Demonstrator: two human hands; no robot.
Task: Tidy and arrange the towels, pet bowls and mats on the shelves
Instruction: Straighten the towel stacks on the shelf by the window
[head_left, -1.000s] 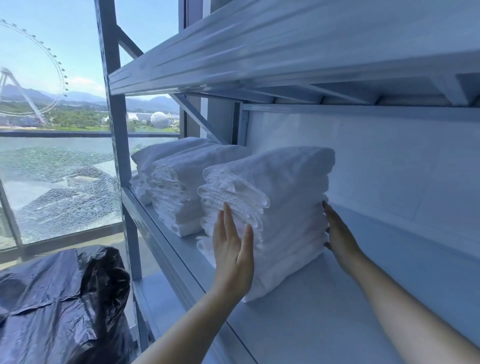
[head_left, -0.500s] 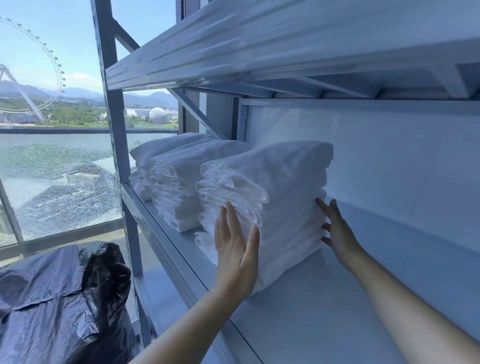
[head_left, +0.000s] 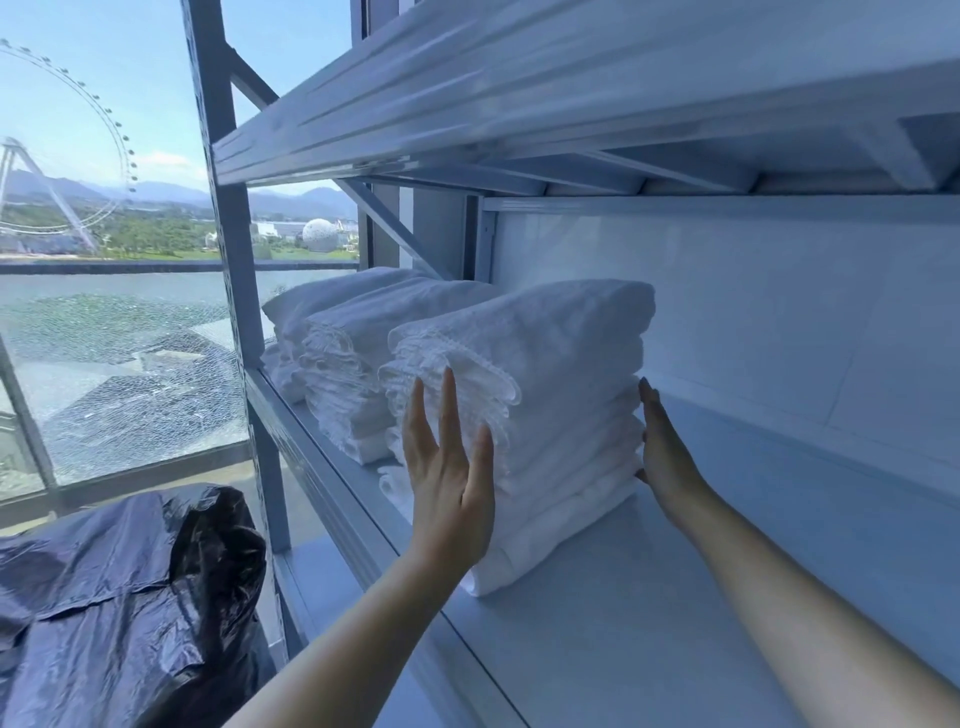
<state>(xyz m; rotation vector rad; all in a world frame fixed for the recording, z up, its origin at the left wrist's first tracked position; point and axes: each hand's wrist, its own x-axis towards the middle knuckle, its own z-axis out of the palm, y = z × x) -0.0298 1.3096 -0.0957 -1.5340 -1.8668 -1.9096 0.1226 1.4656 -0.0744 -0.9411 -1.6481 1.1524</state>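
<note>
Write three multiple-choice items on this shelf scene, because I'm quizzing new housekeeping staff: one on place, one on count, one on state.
1. Where is the black bag? A) on the upper shelf B) atop the towels C) low on the left, before the window
2. How many towel stacks stand on the shelf? A) three B) one C) five
3. How do the left hand and right hand meet the nearest stack? A) as fists B) flat, fingers straight, against its front and side C) pinching one towel
Answers: 1 C, it lies at lower left; 2 A, three white piles stand in a row; 3 B, both lie flat against it.
</note>
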